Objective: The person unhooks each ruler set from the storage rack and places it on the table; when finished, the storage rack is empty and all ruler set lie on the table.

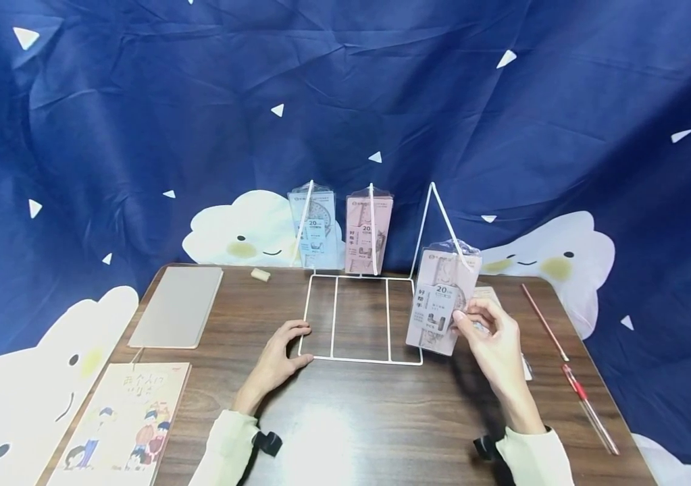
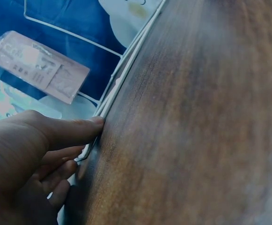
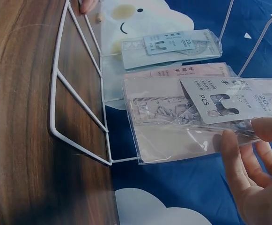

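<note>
A white wire display rack (image 1: 357,360) lies with its base on the table and hooks rising at the back. My left hand (image 1: 275,361) holds the base's front left corner, thumb at the front bar and fingers by the left bar. My right hand (image 1: 494,344) pinches a pale pink ruler set pack (image 1: 430,277) by its lower right side. This pack tilts in front of the right hook, whose tip overlaps its clear top flap. In the right wrist view a clear ruler shows inside it. A blue ruler set pack (image 1: 323,233) hangs at the left hook, a pink ruler set pack (image 1: 359,233) at the middle one.
A grey flat notebook (image 1: 177,307) and an illustrated book (image 1: 120,432) lie at left. Near the back edge sits a small beige block (image 1: 261,275). At right are a reddish stick (image 1: 544,320) and a red-gripped pen (image 1: 590,408). Another pack (image 1: 488,293) lies partly behind my right hand.
</note>
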A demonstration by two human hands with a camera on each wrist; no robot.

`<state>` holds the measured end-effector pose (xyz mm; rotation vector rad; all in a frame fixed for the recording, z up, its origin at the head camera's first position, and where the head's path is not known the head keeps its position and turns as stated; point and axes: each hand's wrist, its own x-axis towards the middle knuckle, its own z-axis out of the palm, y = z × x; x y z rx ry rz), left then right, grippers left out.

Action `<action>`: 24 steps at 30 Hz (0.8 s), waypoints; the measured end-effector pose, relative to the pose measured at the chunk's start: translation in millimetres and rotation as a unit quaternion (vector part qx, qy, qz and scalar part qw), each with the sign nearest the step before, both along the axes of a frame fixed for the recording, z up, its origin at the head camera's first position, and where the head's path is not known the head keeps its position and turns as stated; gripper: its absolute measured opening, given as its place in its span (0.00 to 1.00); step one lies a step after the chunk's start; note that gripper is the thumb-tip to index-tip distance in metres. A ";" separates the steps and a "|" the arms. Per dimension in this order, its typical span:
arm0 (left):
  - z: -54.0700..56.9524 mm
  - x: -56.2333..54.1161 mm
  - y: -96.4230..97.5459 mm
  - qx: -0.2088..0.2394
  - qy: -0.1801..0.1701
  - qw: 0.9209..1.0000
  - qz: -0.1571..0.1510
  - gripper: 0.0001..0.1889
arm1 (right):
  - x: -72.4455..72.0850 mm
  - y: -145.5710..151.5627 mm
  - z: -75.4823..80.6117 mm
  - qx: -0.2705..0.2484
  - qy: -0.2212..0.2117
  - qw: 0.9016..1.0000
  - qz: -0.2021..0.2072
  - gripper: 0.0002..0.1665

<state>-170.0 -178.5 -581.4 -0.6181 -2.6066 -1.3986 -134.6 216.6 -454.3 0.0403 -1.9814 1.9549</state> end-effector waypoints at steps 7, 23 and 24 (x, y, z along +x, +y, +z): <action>-0.4 0.3 0.5 0.000 -0.001 1.000 0.004 0.28 | 15.2 1.7 3.1 0.004 -0.005 1.000 0.004 0.11; 1.9 0.8 0.3 -0.007 -0.009 1.000 0.007 0.28 | 45.6 3.3 6.7 0.008 -0.003 1.000 -0.005 0.10; 2.0 0.9 0.3 -0.008 -0.010 1.000 0.008 0.28 | 46.8 3.4 7.1 0.006 -0.004 1.000 -0.004 0.10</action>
